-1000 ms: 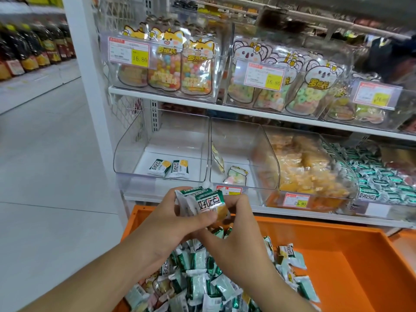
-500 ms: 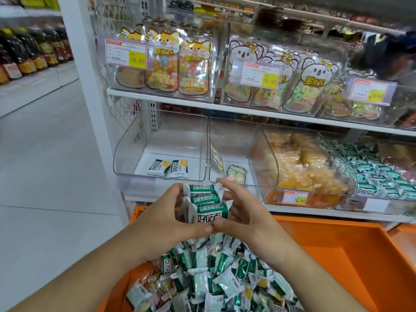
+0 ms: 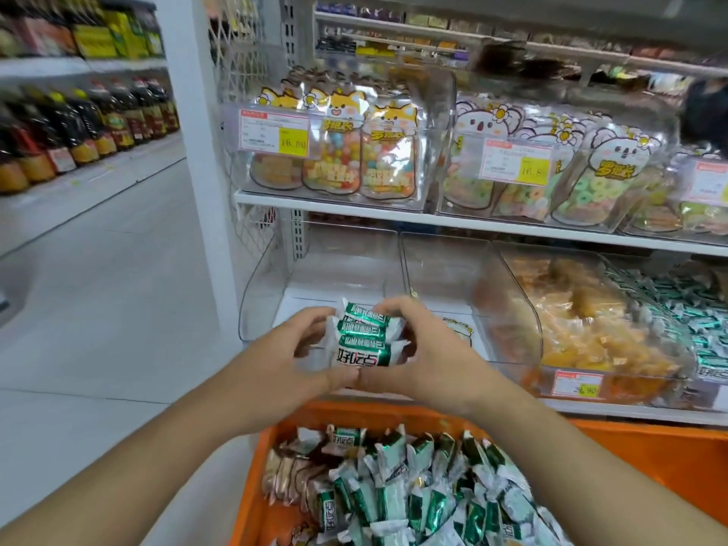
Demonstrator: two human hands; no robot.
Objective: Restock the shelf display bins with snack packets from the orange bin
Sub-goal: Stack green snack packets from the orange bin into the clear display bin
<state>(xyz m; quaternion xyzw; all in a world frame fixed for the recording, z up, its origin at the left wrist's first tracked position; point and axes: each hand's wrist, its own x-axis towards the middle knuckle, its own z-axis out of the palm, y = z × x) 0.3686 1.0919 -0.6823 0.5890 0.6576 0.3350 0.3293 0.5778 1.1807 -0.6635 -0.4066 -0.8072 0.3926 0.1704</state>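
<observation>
Stack (image 3: 364, 340): several green-and-white snack packets, laid flat one on another, held in the air in front of the lower shelf, above the near rim of the orange bin.

Left hand (image 3: 303, 356): fingers and thumb curled round the left end of the stack, gripping it.

Right hand (image 3: 425, 348): fingers curled over the top and right end of the stack, thumb below; the two thumbs meet under the lowest packet.

Orange bin (image 3: 650, 455): lowest in view, below the shelf edge; its left part holds a heap of packets (image 3: 413, 490), mostly green and white, a few brownish ones at the far left. The right part of the bin floor is bare.

Left clear bin (image 3: 275, 269): on the lower shelf, directly behind the hands; its contents are hidden by them.

Middle clear bin (image 3: 437, 266): beside it on the right; one pale bag (image 3: 459, 329) lies on its floor.

Orange snacks (image 3: 583, 333): fill the next clear bin to the right, price tag on the front.

Green packets (image 3: 697, 321): fill the far-right bin.

Upper shelf (image 3: 354, 204): clear bins of cartoon-printed candy bags (image 3: 354, 151) with price tags.

Bottles (image 3: 78, 128): dark, on a shelf across the aisle at the left.
</observation>
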